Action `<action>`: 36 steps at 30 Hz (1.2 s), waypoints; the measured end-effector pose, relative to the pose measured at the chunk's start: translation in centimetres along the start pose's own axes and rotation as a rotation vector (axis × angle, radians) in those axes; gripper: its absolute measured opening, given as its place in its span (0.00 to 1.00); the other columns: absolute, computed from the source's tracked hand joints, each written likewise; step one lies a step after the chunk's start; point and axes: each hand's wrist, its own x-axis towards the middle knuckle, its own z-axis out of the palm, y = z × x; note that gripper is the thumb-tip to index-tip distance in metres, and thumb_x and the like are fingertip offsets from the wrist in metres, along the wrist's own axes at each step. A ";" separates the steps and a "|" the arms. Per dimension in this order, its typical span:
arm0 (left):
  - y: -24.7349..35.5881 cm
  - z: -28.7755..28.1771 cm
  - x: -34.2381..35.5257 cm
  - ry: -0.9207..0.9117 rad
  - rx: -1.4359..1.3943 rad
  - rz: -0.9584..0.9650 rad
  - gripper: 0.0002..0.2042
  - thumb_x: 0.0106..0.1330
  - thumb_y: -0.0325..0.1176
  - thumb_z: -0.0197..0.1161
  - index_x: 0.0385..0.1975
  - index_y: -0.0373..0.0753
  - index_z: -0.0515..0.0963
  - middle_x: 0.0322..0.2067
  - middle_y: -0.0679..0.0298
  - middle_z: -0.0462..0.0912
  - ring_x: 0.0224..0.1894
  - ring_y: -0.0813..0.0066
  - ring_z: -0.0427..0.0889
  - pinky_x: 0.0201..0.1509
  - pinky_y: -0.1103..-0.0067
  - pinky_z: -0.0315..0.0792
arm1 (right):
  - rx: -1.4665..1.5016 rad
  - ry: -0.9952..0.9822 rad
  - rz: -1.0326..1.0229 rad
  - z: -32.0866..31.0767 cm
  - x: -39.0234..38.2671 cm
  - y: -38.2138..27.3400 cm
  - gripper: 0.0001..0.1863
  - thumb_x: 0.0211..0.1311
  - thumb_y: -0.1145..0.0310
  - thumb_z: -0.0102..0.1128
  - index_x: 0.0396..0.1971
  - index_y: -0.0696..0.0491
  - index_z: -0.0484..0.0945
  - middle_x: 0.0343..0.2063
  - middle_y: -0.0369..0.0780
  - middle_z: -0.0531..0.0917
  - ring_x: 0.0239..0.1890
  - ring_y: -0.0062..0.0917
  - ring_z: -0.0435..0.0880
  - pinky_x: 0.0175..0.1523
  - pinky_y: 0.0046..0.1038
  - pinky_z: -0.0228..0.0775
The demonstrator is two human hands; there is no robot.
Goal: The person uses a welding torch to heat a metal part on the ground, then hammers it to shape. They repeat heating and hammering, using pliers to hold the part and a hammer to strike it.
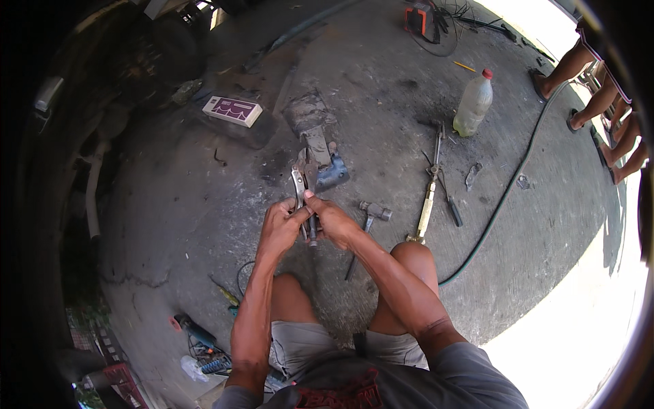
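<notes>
My left hand and my right hand come together low over the floor, both closed around silver locking pliers. The pliers' jaws point away from me and meet a worn metal bracket. I cannot tell whether they are clamped on it. Beside the bracket, to the right, is a blue metal part. My fingers hide much of the pliers' handles. A hammer lies just right of my right hand, its handle partly behind my forearm.
A cutting torch and green hose lie at right, near a red-capped bottle. A white and purple box rests at far left. An angle grinder lies near left. Other people's legs stand at far right.
</notes>
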 end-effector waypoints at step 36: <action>5.7 -6.6 9.1 -0.159 -0.119 -0.377 0.17 0.68 0.38 0.59 0.38 0.26 0.82 0.16 0.73 0.66 0.14 0.88 0.61 0.13 0.85 0.53 | 0.230 0.229 -0.067 -1.2 5.9 0.2 0.20 0.83 0.53 0.46 0.62 0.49 0.73 0.22 0.33 0.75 0.17 0.15 0.65 0.18 0.21 0.57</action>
